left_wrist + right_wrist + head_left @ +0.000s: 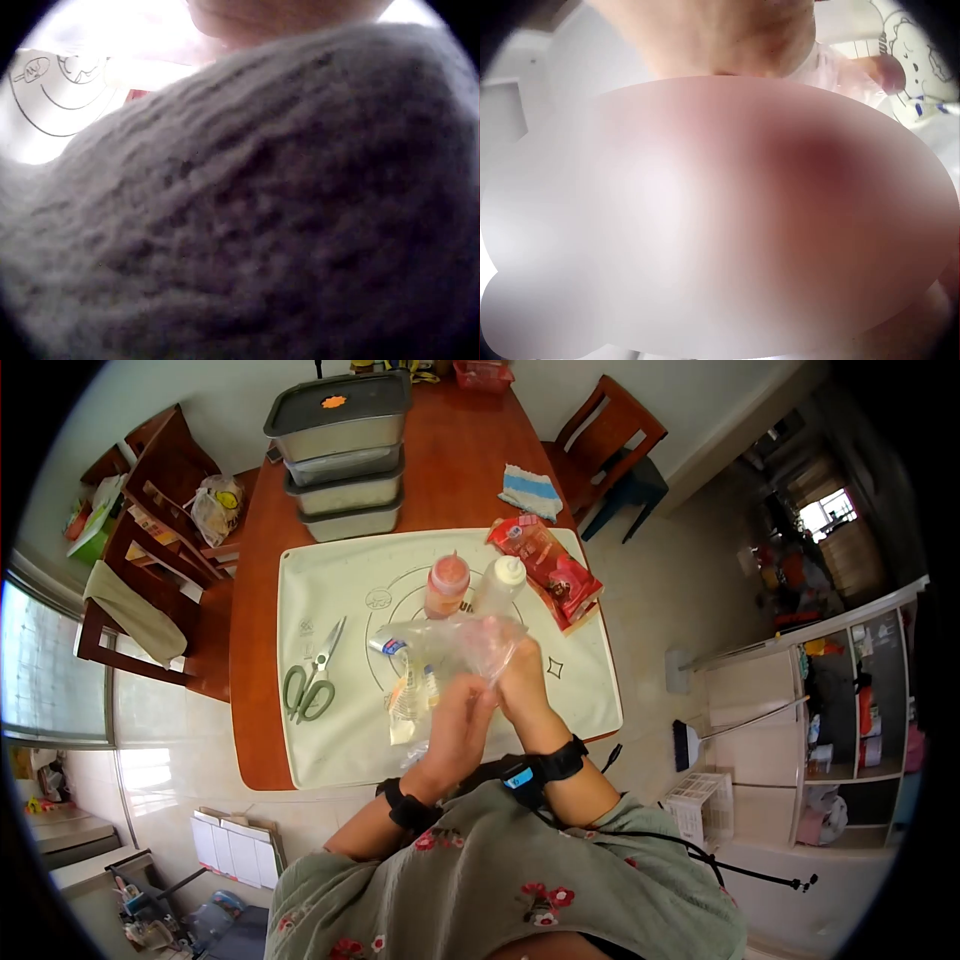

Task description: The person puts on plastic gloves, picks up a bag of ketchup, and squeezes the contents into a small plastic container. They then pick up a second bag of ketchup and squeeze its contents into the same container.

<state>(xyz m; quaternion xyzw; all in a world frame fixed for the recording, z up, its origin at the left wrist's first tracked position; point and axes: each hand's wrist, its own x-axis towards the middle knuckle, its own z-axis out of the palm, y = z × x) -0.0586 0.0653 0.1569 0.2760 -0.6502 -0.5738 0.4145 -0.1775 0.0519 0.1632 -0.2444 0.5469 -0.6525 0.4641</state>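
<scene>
A thin clear plastic bag [455,635] spreads out over the mat in front of the person. My right hand [522,682] grips its gathered right side. Close beside it, my left hand [462,732] pinches the bag's near edge between thumb and fingers. Under and beside the bag lies clear packaging with blue print [390,646] and a pale yellow part [403,730]. In the left wrist view grey fabric [247,210] hides the hand's work. Blur covers most of the right wrist view; part of the right hand [727,34] shows at its top.
Just beyond the bag stand a pink-filled squeeze bottle [448,588] and a pale one [503,582]. A red packet [550,572] lies on the mat's right. Scissors [315,678] rest at left. Stacked lidded containers [345,460] and a striped cloth [531,492] are farther back.
</scene>
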